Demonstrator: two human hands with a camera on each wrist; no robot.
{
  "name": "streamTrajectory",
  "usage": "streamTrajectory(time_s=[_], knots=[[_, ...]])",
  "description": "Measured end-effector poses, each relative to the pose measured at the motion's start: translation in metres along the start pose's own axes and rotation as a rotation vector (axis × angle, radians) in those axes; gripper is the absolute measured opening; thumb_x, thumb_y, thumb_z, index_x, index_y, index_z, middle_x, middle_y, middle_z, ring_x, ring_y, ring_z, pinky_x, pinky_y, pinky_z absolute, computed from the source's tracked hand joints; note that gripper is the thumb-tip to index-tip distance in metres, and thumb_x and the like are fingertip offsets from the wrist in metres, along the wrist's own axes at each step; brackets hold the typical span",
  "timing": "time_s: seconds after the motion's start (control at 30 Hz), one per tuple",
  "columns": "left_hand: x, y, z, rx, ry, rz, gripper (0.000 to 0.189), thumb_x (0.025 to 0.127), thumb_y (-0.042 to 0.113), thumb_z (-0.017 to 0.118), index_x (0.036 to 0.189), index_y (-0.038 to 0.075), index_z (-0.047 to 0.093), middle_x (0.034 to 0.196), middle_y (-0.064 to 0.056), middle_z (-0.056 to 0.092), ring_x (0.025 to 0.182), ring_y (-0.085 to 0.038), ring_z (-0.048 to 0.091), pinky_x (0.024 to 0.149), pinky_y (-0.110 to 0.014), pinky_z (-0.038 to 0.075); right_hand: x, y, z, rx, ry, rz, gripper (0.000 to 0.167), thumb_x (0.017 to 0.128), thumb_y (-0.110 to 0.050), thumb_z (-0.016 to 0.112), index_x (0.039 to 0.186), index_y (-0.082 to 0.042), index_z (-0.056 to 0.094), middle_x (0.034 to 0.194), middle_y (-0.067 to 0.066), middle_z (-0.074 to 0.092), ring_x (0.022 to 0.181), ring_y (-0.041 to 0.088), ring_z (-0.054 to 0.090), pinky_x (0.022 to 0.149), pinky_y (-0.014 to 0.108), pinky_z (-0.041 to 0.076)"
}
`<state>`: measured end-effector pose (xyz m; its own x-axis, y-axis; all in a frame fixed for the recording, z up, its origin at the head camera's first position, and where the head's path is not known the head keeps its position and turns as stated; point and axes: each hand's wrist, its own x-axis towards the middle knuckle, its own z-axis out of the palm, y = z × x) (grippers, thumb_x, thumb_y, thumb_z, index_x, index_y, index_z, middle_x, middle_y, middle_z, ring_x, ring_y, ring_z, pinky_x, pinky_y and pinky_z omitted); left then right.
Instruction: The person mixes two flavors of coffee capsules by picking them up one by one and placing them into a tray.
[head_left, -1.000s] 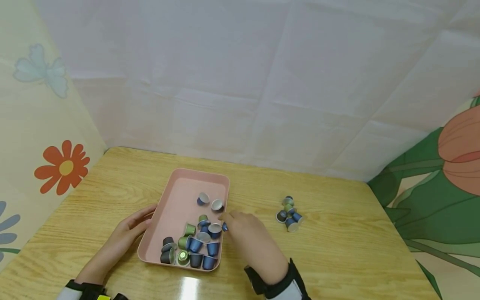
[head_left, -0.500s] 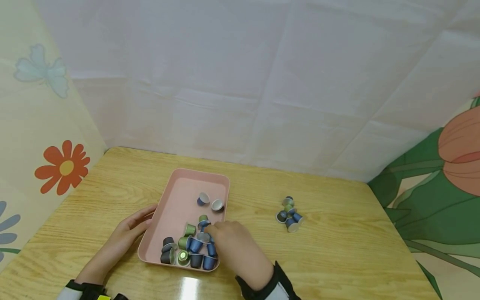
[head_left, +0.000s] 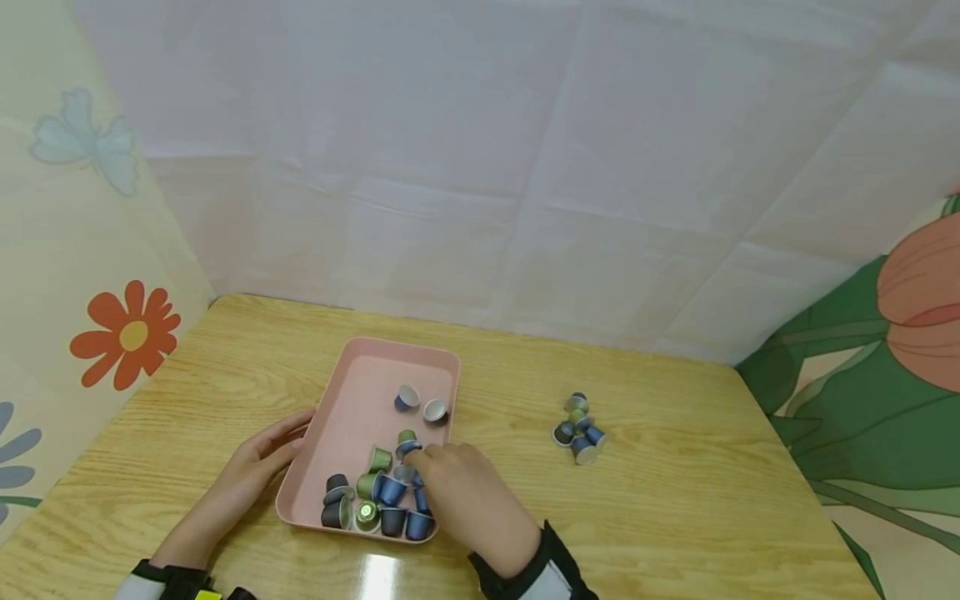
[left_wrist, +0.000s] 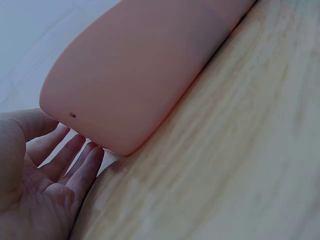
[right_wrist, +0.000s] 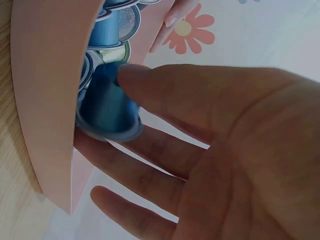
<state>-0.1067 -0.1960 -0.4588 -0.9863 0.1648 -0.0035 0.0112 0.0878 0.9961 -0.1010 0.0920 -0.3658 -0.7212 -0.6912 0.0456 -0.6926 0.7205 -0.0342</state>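
Note:
A pink tray (head_left: 352,400) lies on the table, with blue, green and dark coffee capsules bunched at its near end; one green capsule (head_left: 367,516) stands bottom up. My left hand (head_left: 251,467) rests against the tray's left side; in the left wrist view its fingertips touch the pink wall (left_wrist: 130,75) with fingers loosely extended. Over the tray's right rim reaches my right hand (head_left: 468,496). The right wrist view has its thumb and a largely hidden finger pinching a blurred blue coffee capsule (right_wrist: 107,105) just inside the wall, above other capsules.
Two capsules with pale lids, one blue (head_left: 406,398) and one dark (head_left: 435,411), lie apart in the tray's far half. Right of the tray, a small heap of several capsules (head_left: 582,450) sits on the wooden table (head_left: 675,500). A white cloth (head_left: 480,167) hangs behind.
My right hand has moved left over the tray's rim, carrying the blue coffee capsule from just outside it to above the other capsules. The left hand and tray stay put.

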Motion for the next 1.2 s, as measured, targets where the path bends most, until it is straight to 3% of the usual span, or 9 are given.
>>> streamTrajectory(time_s=[0.4, 0.77, 1.2], knots=[[0.000, 0.000, 0.000, 0.002, 0.004, 0.007, 0.054, 0.105, 0.021, 0.052, 0.148, -0.006, 0.038, 0.147, -0.030, 0.040, 0.114, 0.009, 0.051, 0.093, -0.014, 0.045, -0.001, 0.001, -0.001, 0.003, -0.027, 0.017, 0.032, 0.087, -0.019, 0.078, 0.117, -0.010, 0.069, 0.105, 0.002, 0.071, 0.092, 0.015, 0.066, 0.082, 0.034, 0.055], [0.000, 0.000, 0.000, 0.008, 0.013, -0.011, 0.054, 0.105, 0.023, 0.052, 0.149, -0.006, 0.038, 0.147, -0.030, 0.041, 0.113, 0.010, 0.051, 0.092, -0.014, 0.045, -0.001, 0.001, -0.004, 0.027, -0.035, 0.019, 0.033, 0.088, -0.018, 0.077, 0.119, -0.009, 0.068, 0.108, 0.003, 0.070, 0.095, 0.016, 0.066, 0.084, 0.035, 0.054], [0.001, 0.002, -0.001, 0.002, 0.016, -0.032, 0.055, 0.104, 0.024, 0.054, 0.149, -0.003, 0.038, 0.149, -0.027, 0.040, 0.115, 0.010, 0.051, 0.093, -0.014, 0.044, -0.003, 0.022, -0.006, 0.097, 0.104, 0.080, 0.030, 0.092, -0.018, 0.072, 0.120, -0.009, 0.068, 0.110, 0.003, 0.071, 0.096, 0.019, 0.067, 0.084, 0.038, 0.055]])
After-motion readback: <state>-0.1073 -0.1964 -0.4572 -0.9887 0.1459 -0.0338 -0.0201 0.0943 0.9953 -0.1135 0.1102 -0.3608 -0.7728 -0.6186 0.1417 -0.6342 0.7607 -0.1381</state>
